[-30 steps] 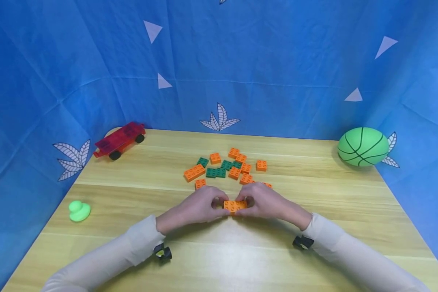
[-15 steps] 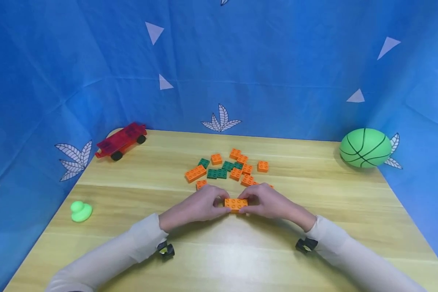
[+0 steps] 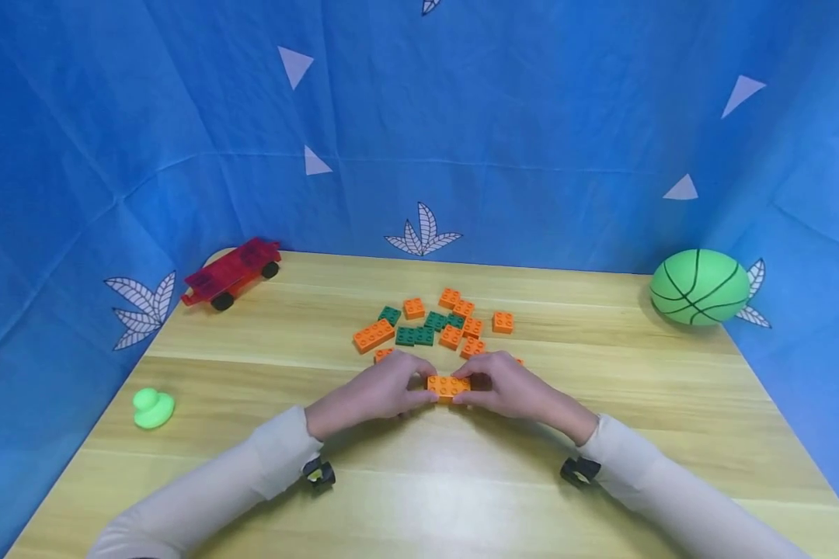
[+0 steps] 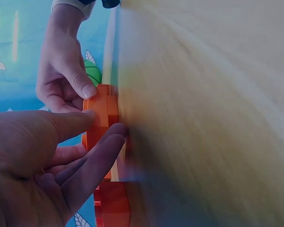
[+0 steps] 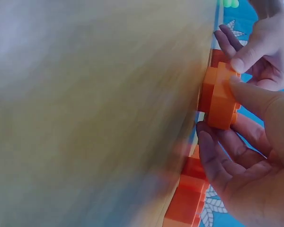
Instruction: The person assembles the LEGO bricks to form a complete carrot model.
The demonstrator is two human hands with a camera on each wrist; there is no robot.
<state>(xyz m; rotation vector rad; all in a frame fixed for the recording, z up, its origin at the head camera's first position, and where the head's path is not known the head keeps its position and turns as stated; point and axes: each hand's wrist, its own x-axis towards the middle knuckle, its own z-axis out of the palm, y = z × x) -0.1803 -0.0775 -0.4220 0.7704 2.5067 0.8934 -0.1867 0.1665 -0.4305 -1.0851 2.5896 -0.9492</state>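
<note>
The head view has both hands over the middle of the desk point(image 3: 391, 505), an eight-stud orange brick point(image 3: 444, 385) between them, just in front of the loose pile. The left hand point(image 3: 391, 386) pinches its left end, the right hand point(image 3: 506, 386) its right; each grip is closed down to the brick's width, thumb in front, finger behind. Both wrist views show a smaller orange brick point(image 5: 207, 89) against its underside — how firmly seated, and whether it touches the desk, I cannot tell.

Uneven thumb pressure seems the likeliest trouble: it could tilt the long brick and work the lower one loose. If the join is only partial, the lower brick could drop. The fingers also lie close to the pile, so a careless spread could scatter it.

By count, the desk carries one more eight-stud orange brick point(image 3: 374, 335), nine four-stud orange bricks point(image 3: 503, 322) — two partly behind the hands, and others may be hidden — and five green bricks point(image 3: 423, 335). Farther off are one red toy cart point(image 3: 232, 270), one green duck-shaped toy point(image 3: 153, 410) and one green toy basketball point(image 3: 699, 287).
</note>
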